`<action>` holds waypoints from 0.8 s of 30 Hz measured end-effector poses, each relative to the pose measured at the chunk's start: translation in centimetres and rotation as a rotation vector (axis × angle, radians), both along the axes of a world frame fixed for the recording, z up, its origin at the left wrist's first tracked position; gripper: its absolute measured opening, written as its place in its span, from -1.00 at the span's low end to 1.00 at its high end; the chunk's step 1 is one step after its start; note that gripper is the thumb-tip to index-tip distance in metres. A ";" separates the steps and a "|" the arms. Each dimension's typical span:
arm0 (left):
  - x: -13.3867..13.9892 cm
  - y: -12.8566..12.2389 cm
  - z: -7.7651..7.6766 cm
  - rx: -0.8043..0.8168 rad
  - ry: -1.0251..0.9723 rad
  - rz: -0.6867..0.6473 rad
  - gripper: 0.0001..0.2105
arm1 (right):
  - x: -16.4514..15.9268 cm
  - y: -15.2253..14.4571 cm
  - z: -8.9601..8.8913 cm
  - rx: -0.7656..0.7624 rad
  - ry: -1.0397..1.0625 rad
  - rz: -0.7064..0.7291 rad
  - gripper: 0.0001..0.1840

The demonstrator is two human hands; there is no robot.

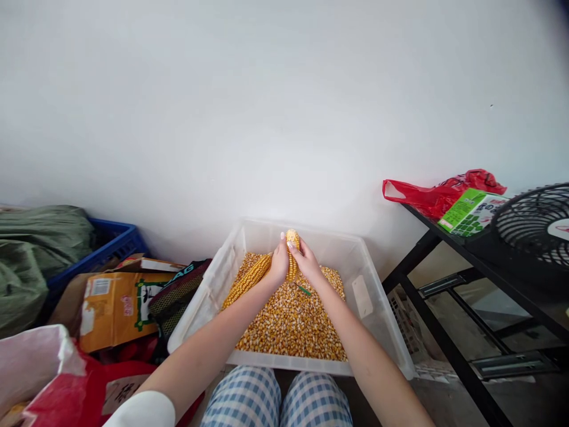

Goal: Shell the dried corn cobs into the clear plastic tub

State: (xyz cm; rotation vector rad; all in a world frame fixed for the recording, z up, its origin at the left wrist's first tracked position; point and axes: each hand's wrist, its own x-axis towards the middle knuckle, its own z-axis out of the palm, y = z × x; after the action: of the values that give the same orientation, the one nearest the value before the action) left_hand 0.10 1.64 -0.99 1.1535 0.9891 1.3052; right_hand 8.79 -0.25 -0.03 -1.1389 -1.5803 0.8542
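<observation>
Both my hands are closed around one upright ear of corn (291, 256), over a translucent plastic bin. My left hand (280, 261) grips its left side and my right hand (308, 263) its right side, thumbs near the top. The cob's tip shows pale, with yellow kernels below. Loose corn kernels (293, 320) cover the bottom of the bin (386, 314). More ears of corn (249, 279) lie on the kernels left of my left hand, partly hidden by my arm. A small green strip (304, 289) rests among the kernels below my hands.
Left of the bin are a mesh bag (175, 305), an orange cardboard box (118, 308), a blue crate (120, 237) and a red-and-white sack (57, 373). At right, a black metal stand (427, 246) holds a red plastic bag (427, 198), a green box (466, 210) and a fan (533, 222).
</observation>
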 end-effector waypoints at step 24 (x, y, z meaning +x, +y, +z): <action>0.0 -0.5 -0.6 0.042 0.041 0.106 -0.44 | -1.2 -0.1 -1.8 0.057 0.086 -0.252 -0.43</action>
State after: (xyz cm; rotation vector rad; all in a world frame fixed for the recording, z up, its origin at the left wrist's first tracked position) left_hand 0.12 1.16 -1.62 1.1774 1.0695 1.3965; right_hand 7.59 -0.31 -1.85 -1.2135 -1.3489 0.6780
